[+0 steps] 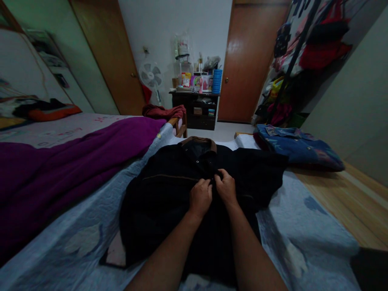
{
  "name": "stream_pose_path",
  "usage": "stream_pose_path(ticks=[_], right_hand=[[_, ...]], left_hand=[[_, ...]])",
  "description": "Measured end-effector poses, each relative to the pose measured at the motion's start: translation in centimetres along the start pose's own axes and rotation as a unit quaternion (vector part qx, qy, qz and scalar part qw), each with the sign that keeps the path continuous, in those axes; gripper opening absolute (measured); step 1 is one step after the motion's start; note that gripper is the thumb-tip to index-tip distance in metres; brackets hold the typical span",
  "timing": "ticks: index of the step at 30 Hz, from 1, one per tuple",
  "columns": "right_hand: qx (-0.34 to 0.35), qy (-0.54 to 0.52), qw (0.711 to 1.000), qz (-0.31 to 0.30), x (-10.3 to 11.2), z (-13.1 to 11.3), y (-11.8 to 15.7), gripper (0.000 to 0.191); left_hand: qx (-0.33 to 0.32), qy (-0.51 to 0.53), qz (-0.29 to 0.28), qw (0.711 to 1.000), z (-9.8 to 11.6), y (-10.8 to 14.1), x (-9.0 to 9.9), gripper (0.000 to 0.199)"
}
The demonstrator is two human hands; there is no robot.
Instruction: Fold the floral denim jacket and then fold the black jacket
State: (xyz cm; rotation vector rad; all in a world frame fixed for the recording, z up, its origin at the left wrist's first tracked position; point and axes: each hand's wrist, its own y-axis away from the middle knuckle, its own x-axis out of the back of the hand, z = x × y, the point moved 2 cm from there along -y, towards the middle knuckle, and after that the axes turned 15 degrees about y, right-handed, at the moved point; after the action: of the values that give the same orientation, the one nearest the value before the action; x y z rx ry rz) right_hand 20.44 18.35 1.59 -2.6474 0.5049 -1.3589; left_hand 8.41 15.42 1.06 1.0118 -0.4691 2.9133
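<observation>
A black jacket (163,202) with a brown collar lies spread face up on the bed, its collar pointing away from me. My left hand (201,197) is closed on the edge of its front opening, near the chest. Beside it, my right hand (225,186) pinches the other front edge, slightly higher up. The fingertips of both hands almost meet over the front placket, and they hide the fastener between them. Small shiny snaps show on the placket above my hands, near the collar.
Blue patterned bedding (81,234) lies under the jacket. A purple blanket (121,141) covers the left side. Folded denim clothing (300,145) rests at the right on a wooden surface (342,198). Farther back stand a white fan (150,74) and a dark cabinet (197,117).
</observation>
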Motion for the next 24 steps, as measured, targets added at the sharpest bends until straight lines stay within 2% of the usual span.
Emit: stream_pose_path(ticks=[6,10,16,20,24], right_hand=[[0.039,0.006,0.998,-0.049,-0.4,0.2,0.0,0.044],[0.049,0.019,0.996,-0.073,-0.9,0.5,-0.1,0.045],[0.04,0.018,0.995,-0.087,-1.3,0.8,-0.2,0.045],[0.041,0.036,0.994,-0.089,-1.2,0.8,-0.3,0.038],[0.036,0.049,0.995,-0.076,-1.1,0.5,-0.2,0.037]], left_hand=[[0.063,0.143,0.024,0.987,-0.9,-0.7,0.0,0.014],[0.088,0.22,-0.003,0.972,-1.9,-1.3,-0.4,0.016],[0.112,0.26,-0.048,0.958,-2.9,-1.7,-0.5,0.028],[0.112,0.286,-0.014,0.952,-2.9,-1.9,0.1,0.029],[0.126,0.24,0.023,0.962,-2.4,-1.8,0.5,0.029]])
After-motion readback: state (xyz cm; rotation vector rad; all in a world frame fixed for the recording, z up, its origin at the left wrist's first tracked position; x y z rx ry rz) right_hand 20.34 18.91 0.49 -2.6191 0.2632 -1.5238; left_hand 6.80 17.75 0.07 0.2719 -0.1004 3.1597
